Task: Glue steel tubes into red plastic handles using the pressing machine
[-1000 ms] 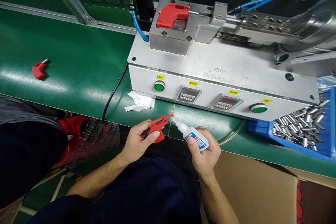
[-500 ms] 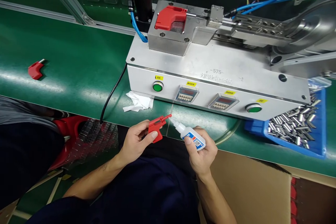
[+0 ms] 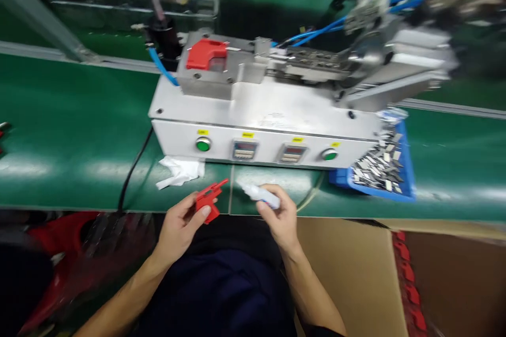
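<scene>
A red plastic part [image 3: 208, 201] with a thin protruding tip sits pinched between the thumb and fingers of my left hand [image 3: 179, 226]. My right hand [image 3: 282, 218] is closed around a small white glue bottle [image 3: 263, 196], its nozzle pointing left. The nozzle and the red part's tip are close but apart. Beyond both hands stands a metal bench machine [image 3: 269, 116]. Another red part [image 3: 206, 54] rests in the machine's metal block at the upper left.
White crumpled tissue [image 3: 182, 169] lies by the machine's front left. At right a blue bin [image 3: 407, 168] holds many metal pins. A black cable [image 3: 134, 168] runs over the green bench [image 3: 79, 184]. Below right stands a cardboard box [image 3: 343, 268] with red parts inside.
The view has swung right and is blurred. The bottle nozzle has drawn slightly away from the red part's tip. The metal rod is no longer seen entering the red part in the machine.
</scene>
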Demonstrator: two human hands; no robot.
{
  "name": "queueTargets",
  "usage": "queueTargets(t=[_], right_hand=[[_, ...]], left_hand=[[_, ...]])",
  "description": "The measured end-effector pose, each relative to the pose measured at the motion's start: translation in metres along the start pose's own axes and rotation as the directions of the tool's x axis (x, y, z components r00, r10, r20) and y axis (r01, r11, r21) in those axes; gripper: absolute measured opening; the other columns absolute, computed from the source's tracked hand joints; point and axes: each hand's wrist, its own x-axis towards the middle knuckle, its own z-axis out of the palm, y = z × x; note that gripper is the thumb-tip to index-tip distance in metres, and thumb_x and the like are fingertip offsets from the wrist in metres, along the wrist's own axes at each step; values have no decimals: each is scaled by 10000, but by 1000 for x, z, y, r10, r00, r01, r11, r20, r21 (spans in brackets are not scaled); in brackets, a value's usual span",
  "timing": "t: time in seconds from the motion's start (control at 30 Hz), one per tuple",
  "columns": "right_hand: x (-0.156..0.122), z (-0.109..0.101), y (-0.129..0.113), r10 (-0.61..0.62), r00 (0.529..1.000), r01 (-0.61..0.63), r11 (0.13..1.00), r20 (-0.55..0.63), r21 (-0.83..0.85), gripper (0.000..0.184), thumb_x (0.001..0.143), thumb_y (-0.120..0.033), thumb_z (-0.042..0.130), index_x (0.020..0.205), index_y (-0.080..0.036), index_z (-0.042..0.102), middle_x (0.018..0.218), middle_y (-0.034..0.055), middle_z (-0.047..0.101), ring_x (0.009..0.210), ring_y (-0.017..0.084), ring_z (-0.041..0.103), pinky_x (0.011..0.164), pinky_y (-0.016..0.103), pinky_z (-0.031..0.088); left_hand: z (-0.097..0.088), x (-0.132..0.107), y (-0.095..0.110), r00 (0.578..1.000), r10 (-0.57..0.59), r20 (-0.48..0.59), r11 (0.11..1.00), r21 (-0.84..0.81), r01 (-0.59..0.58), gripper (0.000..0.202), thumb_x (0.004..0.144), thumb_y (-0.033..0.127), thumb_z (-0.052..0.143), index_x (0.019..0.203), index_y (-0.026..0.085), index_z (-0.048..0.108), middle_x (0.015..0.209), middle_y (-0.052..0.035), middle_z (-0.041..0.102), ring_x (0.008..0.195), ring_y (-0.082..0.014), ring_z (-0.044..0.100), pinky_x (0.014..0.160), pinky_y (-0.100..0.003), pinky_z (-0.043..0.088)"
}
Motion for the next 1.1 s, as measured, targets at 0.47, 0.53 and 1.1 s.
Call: queueTargets(t=[0.47, 0.53, 1.1], right_hand=[[-27, -74, -3, -219, 971, 237, 855, 94, -461, 478, 976, -314, 709, 1422, -199, 582, 1365, 164, 683, 1274, 265, 666, 1099, 428, 553], [-17, -120, -24, -280, 960, 220, 795, -21, -565, 232, 1035, -275, 613, 1245, -210, 685, 1139, 108, 754, 1038, 223, 728, 949, 382, 607], [92, -215, -96, -63, 997, 8, 595, -36, -804, 330, 946, -488, 670, 755, -218, 658, 697, 36, 675, 595, 190, 586, 547, 286, 441]], left_hand=[[-29, 41, -65, 990, -130, 57, 963, 247, 112, 588, 752, 709, 839, 1064, 211, 815, 1029, -45, 836, 951, -305, 809, 800, -313, 697], [-32, 43, -72, 986, -140, 86, 965, 236, 116, 564, 795, 695, 820, 1101, 221, 815, 1066, -35, 834, 985, -305, 807, 818, -309, 699], [8, 43, -46, 991, 119, 64, 981, 148, -127, 535, 911, 710, 713, 993, 184, 769, 912, -71, 760, 848, -251, 725, 735, -304, 629]])
